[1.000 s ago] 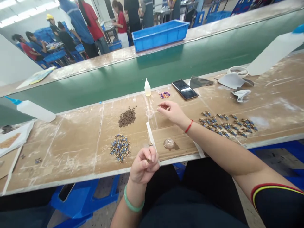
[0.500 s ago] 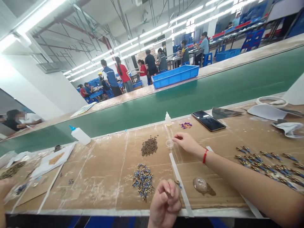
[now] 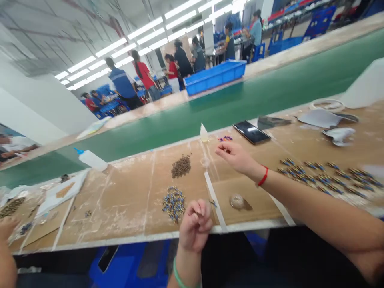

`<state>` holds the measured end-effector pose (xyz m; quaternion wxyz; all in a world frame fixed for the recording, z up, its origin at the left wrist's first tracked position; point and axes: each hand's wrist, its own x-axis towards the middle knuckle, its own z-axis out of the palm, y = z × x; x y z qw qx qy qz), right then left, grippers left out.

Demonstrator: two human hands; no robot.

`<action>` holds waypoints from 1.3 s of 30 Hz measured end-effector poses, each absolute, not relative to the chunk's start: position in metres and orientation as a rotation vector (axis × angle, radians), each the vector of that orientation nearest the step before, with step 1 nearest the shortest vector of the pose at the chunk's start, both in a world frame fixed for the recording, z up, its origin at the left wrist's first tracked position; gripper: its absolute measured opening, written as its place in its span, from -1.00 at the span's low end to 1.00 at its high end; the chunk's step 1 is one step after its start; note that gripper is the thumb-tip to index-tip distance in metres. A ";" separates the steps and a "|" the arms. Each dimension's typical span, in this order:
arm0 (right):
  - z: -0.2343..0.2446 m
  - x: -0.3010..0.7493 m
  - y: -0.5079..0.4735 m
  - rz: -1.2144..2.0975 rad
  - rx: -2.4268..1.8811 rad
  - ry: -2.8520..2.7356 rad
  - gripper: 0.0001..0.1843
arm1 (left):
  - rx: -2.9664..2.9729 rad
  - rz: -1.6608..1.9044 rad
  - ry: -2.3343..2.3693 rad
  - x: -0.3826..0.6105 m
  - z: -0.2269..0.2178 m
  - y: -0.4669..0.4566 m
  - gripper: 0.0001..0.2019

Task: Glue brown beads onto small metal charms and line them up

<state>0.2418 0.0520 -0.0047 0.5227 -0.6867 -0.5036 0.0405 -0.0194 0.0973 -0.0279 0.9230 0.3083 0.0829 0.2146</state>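
The left hand (image 3: 195,226), over the bench's near edge, pinches narrowly on something too small to make out; the right hand (image 3: 237,157), nearer the far edge by the purple pieces (image 3: 225,138), is half-curled, its hold unclear. A slip could drop the pinched item into the blue-and-gold parts (image 3: 173,204), and the right forearm (image 3: 300,196) could brush the laid-out rows of parts (image 3: 324,178).

bench top (image 3: 120,204): rough matt cardboard | phone screen (image 3: 251,132): glossy glass | squeeze bottle (image 3: 93,160): smooth plastic | crate (image 3: 214,79): blue plastic
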 end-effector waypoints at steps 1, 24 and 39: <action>0.001 0.236 0.036 0.079 -1.631 -1.228 -0.55 | 0.665 0.448 0.153 -0.020 -0.026 0.097 -0.70; -0.006 0.188 -0.044 -0.443 -1.554 -1.674 -0.79 | 0.737 0.469 0.134 -0.016 -0.024 0.071 -0.84; -0.004 0.186 -0.038 -0.528 -1.457 -1.637 -0.72 | 0.632 0.548 0.173 -0.013 -0.033 0.068 -0.77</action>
